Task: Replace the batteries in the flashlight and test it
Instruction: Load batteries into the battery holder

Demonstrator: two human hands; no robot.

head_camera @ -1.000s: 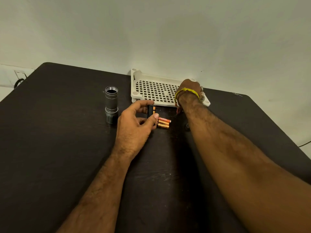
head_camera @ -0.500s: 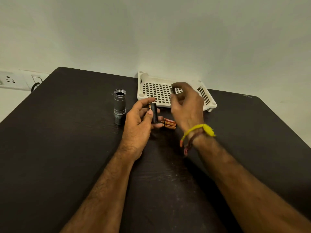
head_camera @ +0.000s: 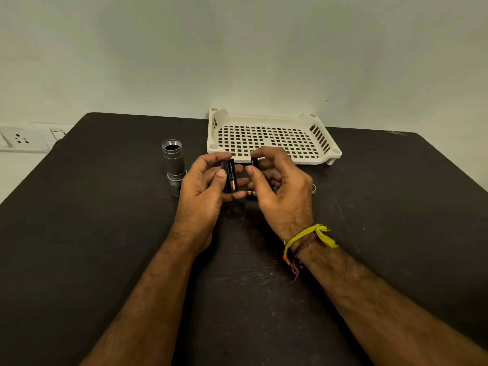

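Left fingers: the left hand [head_camera: 203, 186] pinches a black cylindrical battery holder [head_camera: 229, 175], upright, between thumb and fingertips.
Right fingers: the right hand [head_camera: 280, 188] has thumb and forefinger pressed on a small dark piece [head_camera: 254, 161], too hidden to name.
Surface: a dark matte table [head_camera: 105, 233], scuffed, against a plain pale wall [head_camera: 237, 48].
Change: half a second ago the right hand hovered over the tray; now it has come beside the holder, both hands nearer the viewer.
Flashlight: a grey metal flashlight body [head_camera: 173, 165] stands open end up, just left of the holder.
Around: a white perforated plastic tray [head_camera: 269, 120] lies behind the holder; loose orange-ended batteries [head_camera: 249, 194] sit below it, mostly covered by the right hand.
Wall fitting: a white socket plate [head_camera: 21, 138] far left of the holder.
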